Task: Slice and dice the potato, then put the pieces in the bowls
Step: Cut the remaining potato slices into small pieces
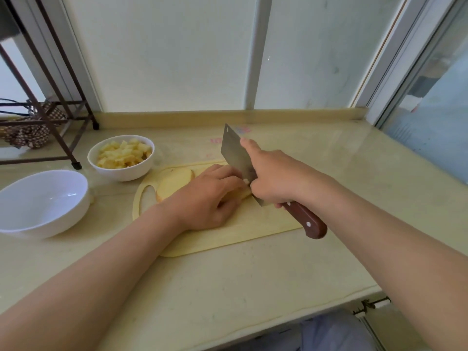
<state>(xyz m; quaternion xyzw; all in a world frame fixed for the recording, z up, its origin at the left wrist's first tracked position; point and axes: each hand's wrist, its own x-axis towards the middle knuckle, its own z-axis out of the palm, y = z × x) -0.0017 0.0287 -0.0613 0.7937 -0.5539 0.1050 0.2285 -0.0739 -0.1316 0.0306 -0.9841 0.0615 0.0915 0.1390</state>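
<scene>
On the pale, rounded board point(253, 224), the left hand point(205, 198) curls over the flat-cut potato point(174, 181). The right hand point(276, 178) grips a wood-handled steel cleaver point(234, 153). Left of the board, a glossy white small bowl point(121, 173) holds cubes point(124, 153), beside a large bowl point(43, 198).

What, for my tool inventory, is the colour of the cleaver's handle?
The cleaver handle is reddish-brown with pale rivets; head view.

Rack point(50, 103): dark metal frame, standing at the tabletop's far left.
Cloth point(30, 134): brown, patterned, bundled inside the rack.
Window point(164, 51): frosted panes behind.
Tabletop point(228, 287): pale beige, glossy.
</scene>
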